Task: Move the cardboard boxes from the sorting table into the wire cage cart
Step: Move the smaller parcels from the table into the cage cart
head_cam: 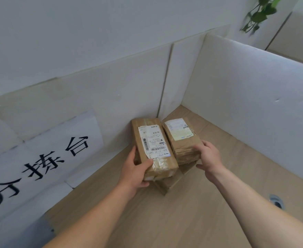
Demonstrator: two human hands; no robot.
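Your two bare forearms reach forward over the wooden sorting table (183, 221). To your right a round metal cable grommet (276, 201) is set in the tabletop.

Your left hand (135, 173) grips the near end of the left-hand box (156, 158), with the thumb lying across its taped top and the fingers wrapped round its left side and underside. This box carries a white shipping label (153, 140) with barcodes.

Your right hand (208, 156) has its fingers curled over the near right corner of the right-hand box (181, 138). The thumb is spread out below the box's near end; whether it touches cannot be told.

The two cardboard boxes lie side by side, touching or nearly so, on top of a lower box (166, 185) that shows beneath their near ends. The stack is at the table's far corner, close to the white partition panels (245, 104).

A white sign (39, 163) with large black characters leans at the left. Green plant leaves (259, 13) hang at the upper right.
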